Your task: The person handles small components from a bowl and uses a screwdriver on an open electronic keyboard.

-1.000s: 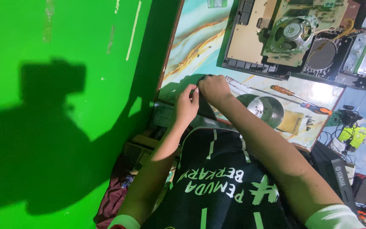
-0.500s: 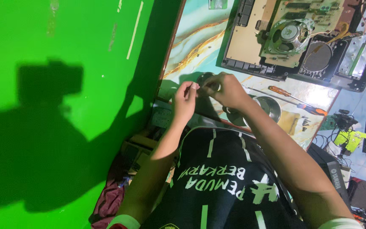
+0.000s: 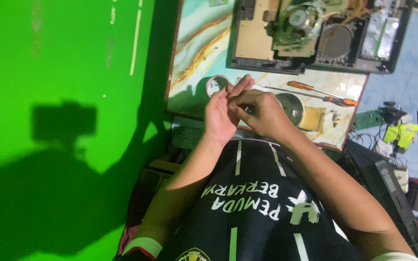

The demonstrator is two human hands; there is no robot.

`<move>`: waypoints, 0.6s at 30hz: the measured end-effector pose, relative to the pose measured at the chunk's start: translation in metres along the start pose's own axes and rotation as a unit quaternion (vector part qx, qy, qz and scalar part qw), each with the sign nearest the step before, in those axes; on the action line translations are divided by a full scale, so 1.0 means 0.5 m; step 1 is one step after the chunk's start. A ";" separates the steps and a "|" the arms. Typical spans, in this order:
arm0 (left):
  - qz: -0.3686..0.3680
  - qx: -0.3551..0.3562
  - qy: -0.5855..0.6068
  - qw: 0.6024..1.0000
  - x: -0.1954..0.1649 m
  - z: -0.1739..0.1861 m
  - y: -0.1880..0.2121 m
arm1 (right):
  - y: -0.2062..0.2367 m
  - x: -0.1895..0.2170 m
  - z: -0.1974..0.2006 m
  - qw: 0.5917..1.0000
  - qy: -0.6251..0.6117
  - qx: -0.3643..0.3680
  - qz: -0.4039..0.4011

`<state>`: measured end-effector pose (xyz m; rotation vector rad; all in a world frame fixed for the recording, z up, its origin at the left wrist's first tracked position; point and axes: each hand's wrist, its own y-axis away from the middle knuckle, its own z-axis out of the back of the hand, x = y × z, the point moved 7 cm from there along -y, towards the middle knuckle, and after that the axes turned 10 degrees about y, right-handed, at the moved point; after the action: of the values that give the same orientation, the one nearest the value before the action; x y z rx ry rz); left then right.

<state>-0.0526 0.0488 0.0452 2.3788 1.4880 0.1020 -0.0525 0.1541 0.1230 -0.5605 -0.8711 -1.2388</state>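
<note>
— Inspector: Your left hand (image 3: pixel 220 116) and right hand (image 3: pixel 262 113) meet over the near edge of the marbled, wood-rimmed table (image 3: pixel 194 53), fingertips pinched together. Whatever they grip is too small to tell.

— Second: Nearby items?

— Inspector: A small round metal cup (image 3: pixel 216 84) sits just beside your left fingers. An orange-handled screwdriver (image 3: pixel 322 93) lies beyond your right hand, before the opened black electronic chassis (image 3: pixel 315 34).

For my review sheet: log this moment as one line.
left hand: fingertips against right | right hand: pinching, item hidden | screwdriver: lying on table | opened device: beyond
</note>
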 end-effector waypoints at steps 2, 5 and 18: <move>0.021 0.010 0.017 1.000 0.011 -0.020 0.000 | 0.017 0.015 0.027 0.999 0.012 -0.030 0.019; 0.063 0.051 0.047 0.996 0.026 -0.048 0.001 | 0.045 0.041 0.072 0.995 0.035 -0.089 0.036; 0.119 -0.016 -0.048 0.992 0.071 0.023 -0.004 | 0.057 0.082 0.122 0.980 0.140 -0.136 0.024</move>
<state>-0.0355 0.0782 0.0300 2.4882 1.1470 0.0649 -0.0378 0.1854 0.1936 -0.6016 -0.4524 -1.3635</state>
